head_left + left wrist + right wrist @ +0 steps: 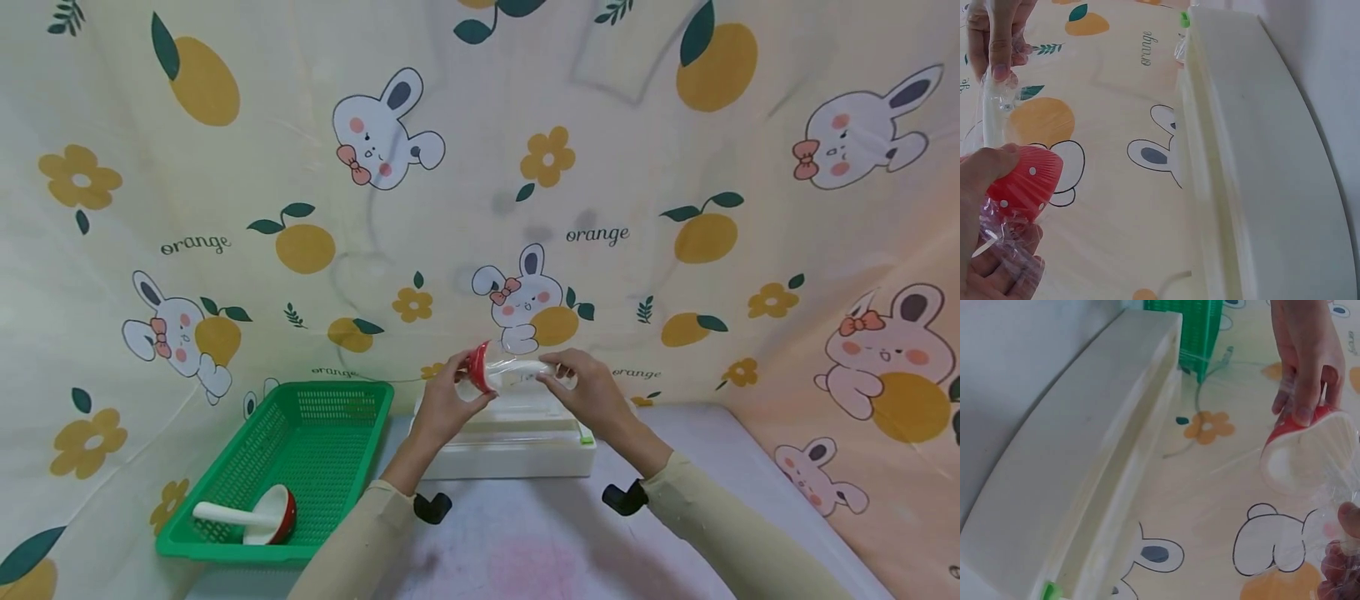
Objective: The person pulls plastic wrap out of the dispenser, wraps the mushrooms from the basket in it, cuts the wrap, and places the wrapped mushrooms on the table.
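Both hands hold a ladle with a red, white-dotted bowl [1030,178] and a white handle [517,367], lifted level above a white cling film dispenser [510,461]. My left hand [444,404] grips the red bowl, thumb on one side and fingers on the other. At the handle's end, my right hand [592,390] pinches the handle together with clear film [1007,94]. Crumpled film also lies about the bowl and under the left fingers in the left wrist view. In the right wrist view the bowl's pale hollow faces the right hand [1340,569].
A green basket [375,450] stands at the left, with a second red and white ladle [258,518] lying in it. The dispenser has a green slider [586,436] at its right end. Behind hangs a printed cloth [465,200]; below is the pale tabletop [517,533].
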Available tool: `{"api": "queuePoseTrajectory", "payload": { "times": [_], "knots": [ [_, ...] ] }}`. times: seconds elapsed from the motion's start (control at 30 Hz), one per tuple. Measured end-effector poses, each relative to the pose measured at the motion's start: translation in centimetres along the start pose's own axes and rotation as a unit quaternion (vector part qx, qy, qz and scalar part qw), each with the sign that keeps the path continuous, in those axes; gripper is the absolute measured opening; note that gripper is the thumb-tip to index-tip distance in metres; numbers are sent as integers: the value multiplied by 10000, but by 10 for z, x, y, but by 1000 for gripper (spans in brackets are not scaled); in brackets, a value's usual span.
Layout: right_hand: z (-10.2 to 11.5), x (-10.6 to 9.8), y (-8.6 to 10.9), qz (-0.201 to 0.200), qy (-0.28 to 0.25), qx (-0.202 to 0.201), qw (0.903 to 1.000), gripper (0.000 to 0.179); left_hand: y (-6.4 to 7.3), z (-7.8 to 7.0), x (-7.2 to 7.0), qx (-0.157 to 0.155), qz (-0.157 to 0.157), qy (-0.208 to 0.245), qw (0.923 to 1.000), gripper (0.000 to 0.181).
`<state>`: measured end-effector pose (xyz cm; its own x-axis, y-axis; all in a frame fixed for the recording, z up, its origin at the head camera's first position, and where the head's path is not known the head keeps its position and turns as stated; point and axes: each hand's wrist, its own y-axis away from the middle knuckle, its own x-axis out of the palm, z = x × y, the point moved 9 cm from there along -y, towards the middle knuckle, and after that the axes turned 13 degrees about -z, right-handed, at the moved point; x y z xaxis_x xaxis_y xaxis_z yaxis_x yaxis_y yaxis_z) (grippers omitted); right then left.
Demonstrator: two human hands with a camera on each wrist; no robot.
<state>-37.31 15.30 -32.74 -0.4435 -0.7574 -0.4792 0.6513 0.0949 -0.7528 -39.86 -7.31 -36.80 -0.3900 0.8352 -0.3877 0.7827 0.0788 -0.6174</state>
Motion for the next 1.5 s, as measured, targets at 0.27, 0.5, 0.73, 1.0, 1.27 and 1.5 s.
{"api": "queuePoseTrajectory", "payload": {
  "times": [0.27,0.5,0.73,1.0,1.27,1.5],
  "knots": [
    [6,-6,-7,-161,-5,-202,9997,34,-4,-7,-4,9,-90,-8,10000,81],
    [15,-12,-13,-321,4,-419,9986,33,-8,-14,-8,114,-146,-88,9998,82],
    [18,-18,-17,-436,-40,-441,9981,32,-11,-23,-13,175,-222,-105,9995,82],
    [23,-24,-20,-550,-66,-493,9972,30,-14,-30,-17,230,-266,-88,9993,82],
    [26,-27,-23,-576,-109,-557,9967,30,-16,-38,-21,278,-275,-17,9992,82],
    [27,-30,-24,-567,-147,-479,9971,31,-16,-44,-25,250,-197,-3,9995,80]
  ]
}}
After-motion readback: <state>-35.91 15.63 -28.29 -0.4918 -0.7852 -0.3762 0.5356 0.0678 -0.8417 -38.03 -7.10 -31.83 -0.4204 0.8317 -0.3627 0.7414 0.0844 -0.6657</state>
